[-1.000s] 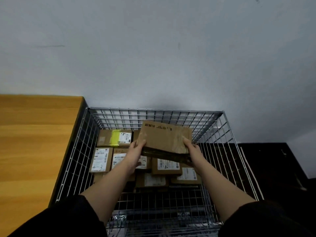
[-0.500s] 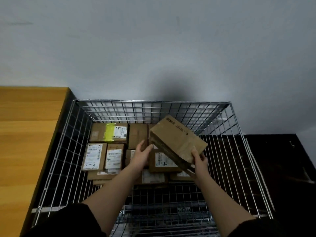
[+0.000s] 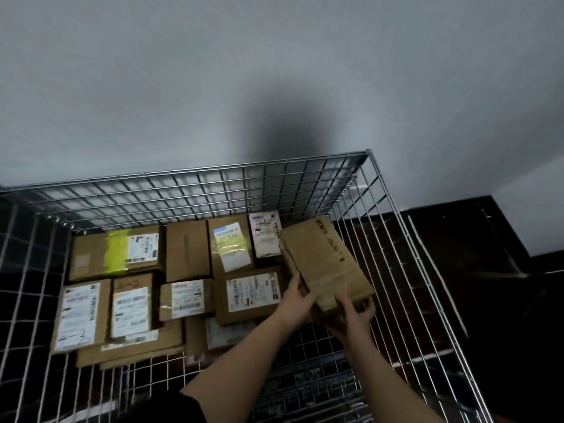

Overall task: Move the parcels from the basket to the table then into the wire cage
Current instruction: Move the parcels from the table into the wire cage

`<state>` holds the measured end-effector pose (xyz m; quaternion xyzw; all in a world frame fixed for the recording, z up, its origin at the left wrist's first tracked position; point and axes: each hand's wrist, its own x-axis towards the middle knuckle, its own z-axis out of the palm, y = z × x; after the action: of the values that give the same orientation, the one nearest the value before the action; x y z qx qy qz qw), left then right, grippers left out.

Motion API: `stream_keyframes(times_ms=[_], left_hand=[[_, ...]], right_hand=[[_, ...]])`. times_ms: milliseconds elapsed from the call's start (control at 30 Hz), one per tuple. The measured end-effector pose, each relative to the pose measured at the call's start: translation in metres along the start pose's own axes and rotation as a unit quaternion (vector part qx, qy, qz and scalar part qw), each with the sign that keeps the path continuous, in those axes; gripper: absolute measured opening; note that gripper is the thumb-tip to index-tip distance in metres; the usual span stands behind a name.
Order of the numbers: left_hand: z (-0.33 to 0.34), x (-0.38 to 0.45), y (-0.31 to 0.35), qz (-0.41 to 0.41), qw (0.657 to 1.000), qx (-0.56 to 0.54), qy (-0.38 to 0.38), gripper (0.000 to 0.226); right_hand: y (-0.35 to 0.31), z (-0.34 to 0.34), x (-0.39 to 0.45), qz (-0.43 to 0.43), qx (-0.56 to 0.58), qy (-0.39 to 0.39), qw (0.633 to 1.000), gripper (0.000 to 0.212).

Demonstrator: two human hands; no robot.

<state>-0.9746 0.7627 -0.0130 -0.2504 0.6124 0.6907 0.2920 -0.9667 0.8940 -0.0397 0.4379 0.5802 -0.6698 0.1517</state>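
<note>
- Both hands are holding one brown box (image 3: 328, 264) by its near end, inside the wire cage (image 3: 213, 178), over the right-hand gap beside the packed parcels.
- Right hand (image 3: 351, 312) is wrapping around the near end of the box, fingers curling over the taped top and thumb side going under; looks like it is carrying most of the weight.
- Left hand (image 3: 294, 300) is lying against the left side of the box, fingers fairly straight and pressing on the edge, likely steering it; whether the thumb is hooking under, cannot tell.
- Box is sitting tilted, far end pointing up toward the back right corner, probably being angled so it is fitting the free strip by the right wall.
- Other parcels (image 3: 247, 293) are lying flat, labels up, in tight rows on the cage floor, filling the left and middle.
- Box with yellow tape (image 3: 114, 254) is sitting at the back left.
- Cage is standing against a plain grey wall (image 3: 183, 87); dark floor (image 3: 457, 270) is showing to the right. Basket and table are not in view.
</note>
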Motion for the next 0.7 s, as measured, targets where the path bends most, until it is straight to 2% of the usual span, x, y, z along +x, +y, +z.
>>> stream_keyframes(times_ms=[133,267,400,700], left_hand=[[0.009,0.027,-0.020,0.000,0.998,0.062,-0.009,0.058],[0.009,0.046,-0.041,-0.010,0.992,0.124,-0.017,0.045],[0.006,0.062,-0.069,-0.035,0.981,0.188,-0.004,0.065],[0.011,0.063,-0.093,-0.068,0.970,0.231,-0.015,0.065]], right_hand=[[0.023,-0.002,0.027,0.023,0.059,0.026,0.998,0.089],[0.046,-0.001,0.054,0.042,0.059,0.047,0.996,0.090],[0.067,0.000,0.071,0.054,0.028,0.035,0.998,0.094],[0.087,-0.013,0.094,0.093,0.020,-0.017,0.995,0.091]])
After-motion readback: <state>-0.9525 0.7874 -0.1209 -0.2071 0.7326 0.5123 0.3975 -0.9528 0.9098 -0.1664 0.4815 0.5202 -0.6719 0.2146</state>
